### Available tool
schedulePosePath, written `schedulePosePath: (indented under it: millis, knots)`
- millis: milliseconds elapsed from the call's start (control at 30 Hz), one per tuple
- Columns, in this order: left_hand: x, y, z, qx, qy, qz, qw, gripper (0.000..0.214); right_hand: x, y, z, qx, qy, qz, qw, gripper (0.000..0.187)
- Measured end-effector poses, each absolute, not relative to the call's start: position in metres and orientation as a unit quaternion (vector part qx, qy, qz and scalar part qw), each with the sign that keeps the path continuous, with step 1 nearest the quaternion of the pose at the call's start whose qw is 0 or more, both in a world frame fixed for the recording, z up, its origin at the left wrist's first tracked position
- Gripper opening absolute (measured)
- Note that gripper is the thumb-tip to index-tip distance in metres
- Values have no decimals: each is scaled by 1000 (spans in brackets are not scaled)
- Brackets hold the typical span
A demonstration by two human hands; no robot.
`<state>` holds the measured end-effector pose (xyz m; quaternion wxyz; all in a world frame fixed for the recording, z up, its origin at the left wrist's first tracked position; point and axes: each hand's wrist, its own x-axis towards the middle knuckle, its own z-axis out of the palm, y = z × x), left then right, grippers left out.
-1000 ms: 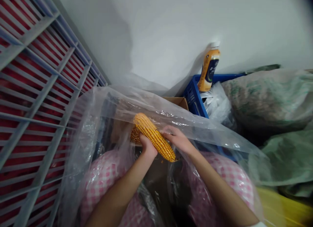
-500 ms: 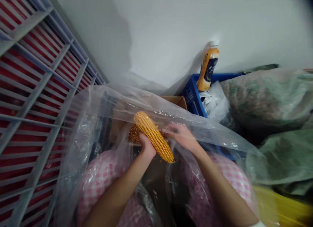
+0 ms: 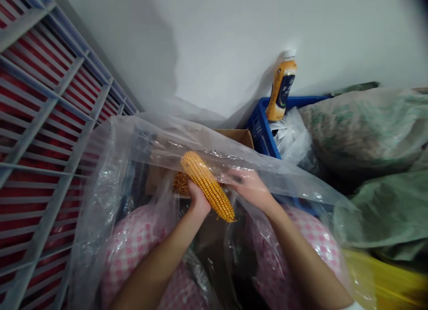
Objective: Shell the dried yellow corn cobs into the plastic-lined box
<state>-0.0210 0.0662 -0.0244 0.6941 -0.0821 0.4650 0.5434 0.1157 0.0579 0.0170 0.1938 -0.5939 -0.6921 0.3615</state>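
My left hand (image 3: 198, 199) is closed round a yellow corn cob (image 3: 207, 185), which points up and to the left. My right hand (image 3: 249, 186) lies against the cob's right side with curled fingers; I cannot make out whether it grips anything. Both hands work under a large clear plastic sheet (image 3: 133, 145) draped over my lap. Behind the cob lies a pile of loose kernels (image 3: 180, 183) inside a cardboard box (image 3: 245, 136).
A grey grille over red slats (image 3: 43, 136) fills the left. A blue crate (image 3: 262, 132) with an orange bottle (image 3: 282, 87) stands by the white wall. Green-tinted sacks (image 3: 364, 132) pile up on the right, a yellow thing (image 3: 384, 279) below them.
The cob and both hands have drifted slightly left in the picture as the view shifted; the grip on the cob is unchanged.
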Motion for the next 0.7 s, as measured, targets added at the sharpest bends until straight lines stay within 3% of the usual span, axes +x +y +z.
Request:
schedulePosePath:
  millis: [400, 700]
  knots:
    - [-15, 61, -24, -92, 483, 541, 683, 41, 108, 57, 7, -584, -683, 402, 175, 23]
    - [-14, 56, -21, -94, 485, 559, 666, 42, 93, 51, -6, -636, -621, 373, 266, 21]
